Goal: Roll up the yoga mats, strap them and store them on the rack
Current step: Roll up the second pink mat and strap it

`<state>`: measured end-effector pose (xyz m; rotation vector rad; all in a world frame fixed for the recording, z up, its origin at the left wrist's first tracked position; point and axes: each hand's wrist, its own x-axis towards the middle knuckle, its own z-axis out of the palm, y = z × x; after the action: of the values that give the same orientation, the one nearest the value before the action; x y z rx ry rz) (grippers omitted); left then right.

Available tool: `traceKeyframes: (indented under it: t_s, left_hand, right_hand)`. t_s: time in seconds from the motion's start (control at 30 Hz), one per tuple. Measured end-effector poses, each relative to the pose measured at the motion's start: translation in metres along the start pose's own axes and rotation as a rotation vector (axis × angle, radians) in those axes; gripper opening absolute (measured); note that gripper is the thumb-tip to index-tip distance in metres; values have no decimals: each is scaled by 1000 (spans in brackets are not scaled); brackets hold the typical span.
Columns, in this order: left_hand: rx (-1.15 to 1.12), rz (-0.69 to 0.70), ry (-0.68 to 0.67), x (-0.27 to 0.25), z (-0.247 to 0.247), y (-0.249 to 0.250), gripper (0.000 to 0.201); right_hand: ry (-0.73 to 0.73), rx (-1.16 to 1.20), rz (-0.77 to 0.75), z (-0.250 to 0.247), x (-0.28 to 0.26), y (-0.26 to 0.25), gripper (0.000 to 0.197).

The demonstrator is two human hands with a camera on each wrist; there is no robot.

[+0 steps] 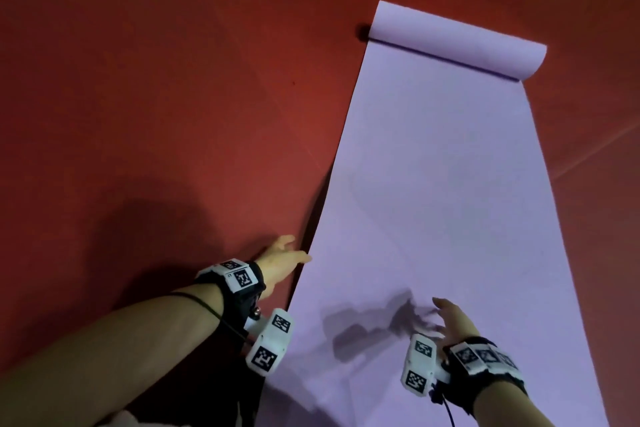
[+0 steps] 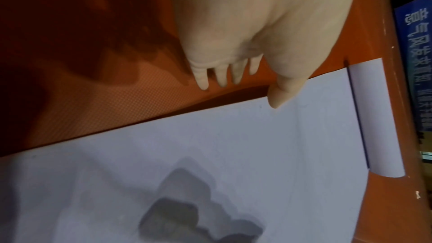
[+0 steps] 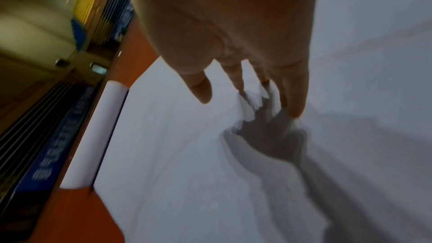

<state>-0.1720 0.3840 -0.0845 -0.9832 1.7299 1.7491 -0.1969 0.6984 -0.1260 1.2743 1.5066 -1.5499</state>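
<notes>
A lilac yoga mat (image 1: pixel 440 184) lies unrolled on the red floor, running away from me, with its far end curled into a short roll (image 1: pixel 457 40). The same mat (image 2: pixel 210 154) and its curled end (image 2: pixel 376 117) show in the left wrist view, and the mat (image 3: pixel 187 154) fills the right wrist view. My left hand (image 1: pixel 282 255) reaches along the mat's left edge with straight fingers (image 2: pixel 222 77), its thumb over the edge. Over the near part of the mat my right hand (image 1: pixel 450 317) is spread flat, fingers (image 3: pixel 294 95) straight, just above or on the surface. Neither hand holds anything.
Red floor matting (image 1: pixel 138 97) surrounds the mat on the left and far side. A blue banner with white characters (image 2: pixel 416 62) and dark slatted rails (image 3: pixel 46 117) run along the floor's far edge beyond the curled end.
</notes>
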Motion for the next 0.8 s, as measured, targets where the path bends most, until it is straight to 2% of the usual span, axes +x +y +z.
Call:
traceKeyframes:
  t_s: [0.13, 0.2, 0.27, 0.33, 0.4, 0.43, 0.5, 0.57, 0.63, 0.7, 0.8]
  left_hand:
    - [55, -11, -76, 18, 2, 0, 64]
    - [103, 14, -93, 21, 6, 1, 55]
    - [120, 36, -110, 23, 10, 1, 30]
    - [104, 46, -118, 24, 12, 1, 3]
    - [90, 47, -96, 24, 12, 3, 10]
    - [88, 57, -78, 21, 11, 7, 6]
    - [79, 57, -71, 16, 9, 13, 33]
    - [75, 59, -52, 12, 3, 15, 45]
    - [43, 49, -24, 11, -6, 15, 46]
    - [-15, 45, 8, 9, -23, 18, 44]
    - [-131, 56, 126, 10, -75, 22, 39]
  right_hand:
    - [34, -48, -11, 12, 15, -7, 46]
    - [54, -82, -27, 14, 15, -12, 40]
    - [67, -145, -20, 12, 20, -17, 35]
    - [86, -196, -20, 15, 26, -18, 40]
    - [167, -251, -56, 22, 26, -20, 35]
    - [243, -300, -93, 25, 27, -21, 37]
    - [382, -406, -203, 33, 27, -26, 49]
    - [388, -492, -251, 46, 23, -29, 67]
    - [406, -566, -275, 65, 14, -29, 88]
    - [434, -667, -400, 87, 3, -30, 94]
    - [343, -895, -627, 139, -17, -50, 96]
